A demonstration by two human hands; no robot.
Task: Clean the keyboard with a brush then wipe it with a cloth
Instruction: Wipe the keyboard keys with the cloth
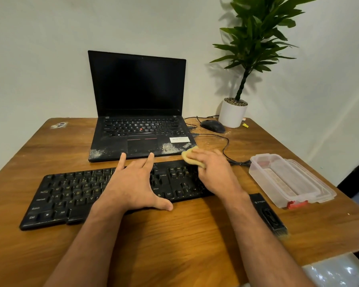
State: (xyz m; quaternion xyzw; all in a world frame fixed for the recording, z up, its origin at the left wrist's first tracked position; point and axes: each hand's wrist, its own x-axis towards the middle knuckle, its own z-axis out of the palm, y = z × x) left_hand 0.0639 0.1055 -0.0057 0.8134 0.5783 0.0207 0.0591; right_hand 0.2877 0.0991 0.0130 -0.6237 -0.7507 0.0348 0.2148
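A black keyboard (pixel 71 195) lies across the wooden table (pixel 174 241), with pale specks between its keys. My left hand (pixel 137 183) rests flat on the keyboard's middle, fingers spread and straight. My right hand (pixel 214 170) covers the keyboard's far right end and holds a yellow cloth (pixel 190 157) pressed against it. The cloth sticks out past my fingers at the keyboard's top right corner. A black brush (pixel 267 216) lies on the table to the right of my right forearm, bristles toward me.
A dusty open laptop (pixel 139 129) stands just behind the keyboard. A black mouse (pixel 212 125), its cable and a potted plant (pixel 233 114) sit at the back right. A clear plastic box (pixel 288 181) with a red clip stands at the right edge.
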